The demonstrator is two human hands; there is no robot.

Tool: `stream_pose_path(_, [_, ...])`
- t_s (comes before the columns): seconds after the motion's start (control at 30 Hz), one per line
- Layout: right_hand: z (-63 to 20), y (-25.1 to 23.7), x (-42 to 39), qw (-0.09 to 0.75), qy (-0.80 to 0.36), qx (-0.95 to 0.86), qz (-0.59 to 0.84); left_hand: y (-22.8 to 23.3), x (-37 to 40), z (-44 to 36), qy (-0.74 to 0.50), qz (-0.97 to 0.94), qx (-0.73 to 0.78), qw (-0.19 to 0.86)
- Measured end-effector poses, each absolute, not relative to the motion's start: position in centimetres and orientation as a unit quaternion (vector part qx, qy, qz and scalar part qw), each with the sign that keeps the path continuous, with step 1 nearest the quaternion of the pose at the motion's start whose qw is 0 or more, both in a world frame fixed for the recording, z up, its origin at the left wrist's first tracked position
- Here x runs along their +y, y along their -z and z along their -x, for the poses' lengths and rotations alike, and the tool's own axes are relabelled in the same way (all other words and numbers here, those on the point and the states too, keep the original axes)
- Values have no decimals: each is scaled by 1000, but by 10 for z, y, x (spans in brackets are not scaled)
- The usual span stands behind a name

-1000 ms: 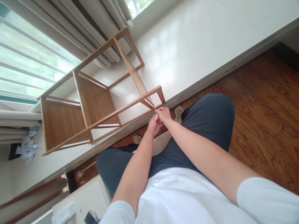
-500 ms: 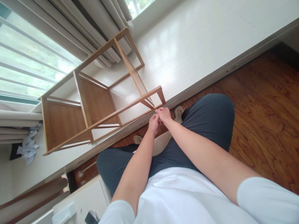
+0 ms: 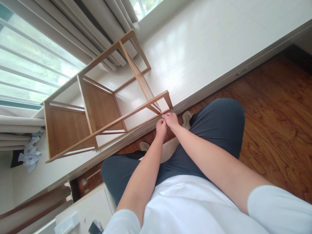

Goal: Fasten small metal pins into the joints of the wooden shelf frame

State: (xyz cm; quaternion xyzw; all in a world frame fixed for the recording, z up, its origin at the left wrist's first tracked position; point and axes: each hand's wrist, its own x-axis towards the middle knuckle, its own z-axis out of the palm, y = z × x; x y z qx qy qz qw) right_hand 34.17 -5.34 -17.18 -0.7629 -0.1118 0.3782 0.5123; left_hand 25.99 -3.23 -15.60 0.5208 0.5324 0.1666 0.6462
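A brown wooden shelf frame lies on its side on the white window ledge. Its near right corner sits at the ledge's edge, close to both of my hands. My left hand is closed, with its thumb and fingers pressed together just below that corner. Against it rests my right hand, also closed, its fingertips pinched and meeting the left hand's. Whatever lies between the fingers is too small or hidden to make out. Whether the fingertips touch the wood, I cannot tell.
The white ledge with drawer fronts runs along in front of me. Grey curtains hang behind the frame. Crumpled pale paper or cloth lies at the far left. A white cabinet stands at lower left. Wooden floor is at right.
Very little differs. My left hand has shifted slightly against the right one; the wooden frame stays where it was.
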Motion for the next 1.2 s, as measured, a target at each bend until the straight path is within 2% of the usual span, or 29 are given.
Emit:
stream_pose_path(0.17, [-342,172,-53,502,-397,-107,761,157,-34,-254,-142,-506,521,673])
stream_pose_path(0.27, [-341,169,-54,507,-398,-103,758,154,-34,-246,-144,-543,514,648])
stream_pose_path(0.5, [-337,156,-54,522,-388,-121,750,119,-24,-236,-300,-690,515,412])
stream_pose_path(0.63, [-336,149,-56,505,-399,-140,752,101,-10,-253,-348,-725,494,332])
stream_pose_path(0.9, [-337,154,-56,500,-394,-151,756,89,13,-283,-339,-702,512,361])
stream_pose_path(1.2, [-336,155,-54,509,-392,-148,752,86,14,-282,-334,-707,521,343])
